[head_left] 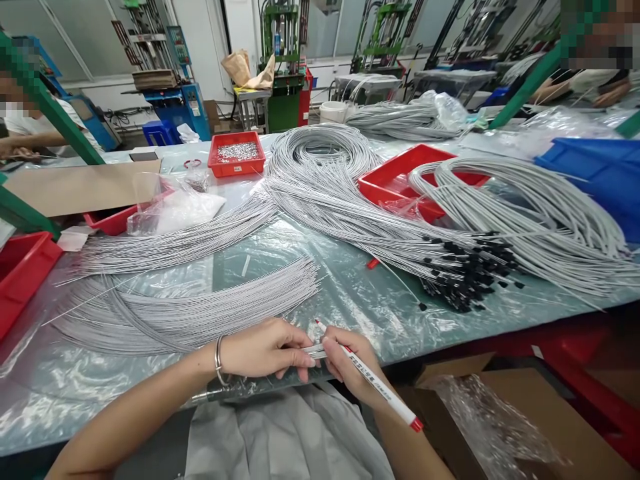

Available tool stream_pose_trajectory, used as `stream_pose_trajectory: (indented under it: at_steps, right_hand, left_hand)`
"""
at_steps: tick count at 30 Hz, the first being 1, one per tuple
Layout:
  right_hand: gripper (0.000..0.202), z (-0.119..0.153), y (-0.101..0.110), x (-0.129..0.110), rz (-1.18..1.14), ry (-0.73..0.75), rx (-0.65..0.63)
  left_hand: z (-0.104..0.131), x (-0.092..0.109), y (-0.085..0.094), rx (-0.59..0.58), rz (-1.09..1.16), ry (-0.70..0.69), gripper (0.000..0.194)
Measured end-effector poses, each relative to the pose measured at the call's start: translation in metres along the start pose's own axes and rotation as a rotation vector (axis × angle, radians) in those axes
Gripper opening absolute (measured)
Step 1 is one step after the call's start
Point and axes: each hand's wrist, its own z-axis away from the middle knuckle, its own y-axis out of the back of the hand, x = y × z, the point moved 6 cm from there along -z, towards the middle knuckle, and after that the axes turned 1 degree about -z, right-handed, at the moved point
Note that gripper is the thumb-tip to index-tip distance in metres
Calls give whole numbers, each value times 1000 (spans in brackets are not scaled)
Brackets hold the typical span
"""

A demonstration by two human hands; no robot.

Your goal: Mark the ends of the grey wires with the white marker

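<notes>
At the table's near edge, my left hand (270, 350) is closed on the ends of a small bunch of thin grey cables (315, 351). My right hand (353, 363) grips a white and red marker pen (377, 383), its red tip pointing up and away from me. The right fingertips also meet the cable ends, so both hands nearly touch. How many cables lie between the fingers I cannot tell. Just beyond my left hand, a wide bundle of cut grey cables (225, 307) lies fanned across the plastic-covered table (345, 293).
Coiled cables (325, 153) with black ends (470, 273) stretch across the middle. Another coil (540, 213) lies right, by a red tray (400, 170) and blue bin (595, 180). A red bin of small metal parts (237, 153) stands behind. An open cardboard box (545, 413) sits lower right; people work at both sides.
</notes>
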Motion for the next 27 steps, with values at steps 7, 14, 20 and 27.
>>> stream_pose_trajectory:
  at_steps: [7, 14, 20, 27]
  right_hand:
    - [40, 0, 8, 2, 72, 28, 106]
    - [39, 0, 6, -1, 161, 62, 80]
    - [34, 0, 2, -5, 254, 106, 56]
    - [31, 1, 4, -9, 317, 150, 22]
  left_hand:
    - [6, -8, 6, 197, -20, 23, 42]
    - [12, 4, 18, 402, -160, -30, 32]
    - [2, 7, 8, 301, -89, -11, 32]
    - [1, 14, 3, 262, -283, 0, 32]
